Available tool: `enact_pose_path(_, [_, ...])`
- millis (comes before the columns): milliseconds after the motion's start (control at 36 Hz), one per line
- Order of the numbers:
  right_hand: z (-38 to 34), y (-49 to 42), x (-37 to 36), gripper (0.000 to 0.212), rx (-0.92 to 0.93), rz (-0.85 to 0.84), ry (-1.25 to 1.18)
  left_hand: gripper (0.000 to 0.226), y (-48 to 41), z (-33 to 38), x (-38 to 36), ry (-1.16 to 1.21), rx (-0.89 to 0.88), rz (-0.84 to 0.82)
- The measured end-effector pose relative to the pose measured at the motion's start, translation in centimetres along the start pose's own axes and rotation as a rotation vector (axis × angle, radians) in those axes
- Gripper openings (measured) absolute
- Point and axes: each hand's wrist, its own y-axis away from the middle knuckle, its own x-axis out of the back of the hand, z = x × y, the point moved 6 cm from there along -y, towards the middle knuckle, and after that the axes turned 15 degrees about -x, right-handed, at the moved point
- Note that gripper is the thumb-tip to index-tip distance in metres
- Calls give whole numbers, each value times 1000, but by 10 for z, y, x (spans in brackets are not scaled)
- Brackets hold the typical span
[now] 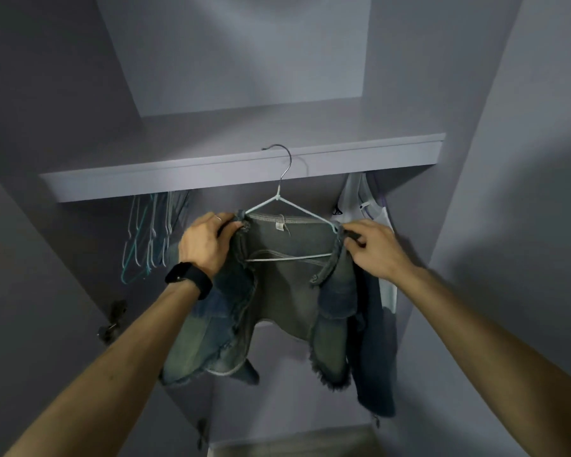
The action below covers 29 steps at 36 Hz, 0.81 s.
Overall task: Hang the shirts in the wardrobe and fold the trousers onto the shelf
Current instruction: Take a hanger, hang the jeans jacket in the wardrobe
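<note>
A frayed denim vest [287,291] sits on a pale wire hanger [279,196] at the middle of the view, before the wardrobe opening; the hook shows against the shelf [211,173] edge at 12 o'clock. The left hand [208,240], a black watch [188,278] on its wrist, has its grip closed round the vest's shoulder at 9 o'clock. The right hand [373,249] pinches the other shoulder at 3 o'clock. Under the shelf, empty hangers [145,239] hang at 10 o'clock, a white shirt [370,206] at 2 o'clock
</note>
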Motion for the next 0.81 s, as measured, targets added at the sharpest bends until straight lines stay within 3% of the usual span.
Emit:
enact_pose_path(56, [-5,-3,1,33,-48,-5,1,28,2,2,2,-21,-7,16])
enact_pose_path(167, [-18,-6,-3,26,47,8,175,27,16,8,1,-69,-51,5])
enact_pose_path(333, [-11,7,-26,30,23,31,201,41,48,-15,-6,-206,-12,-360])
enact_pose_path(472, [-35,13,-33,28,-85,90,-41,47,80,-13,-16,-245,-137,-316])
enact_pose_path(528, [-59,14,-35,29,-8,75,-38,46,81,3,-22,-248,-251,-292])
enact_pose_path(639, [-85,18,-41,23,191,-22,76,41,71,-1,-16,-208,-131,-110])
enact_pose_path(750, [-40,22,-29,29,112,-82,46,44,80,-40,-6,-212,-42,-40])
enact_pose_path(806, [-27,25,-30,42,71,-144,1,44,80,-48,-3,-198,-42,-19])
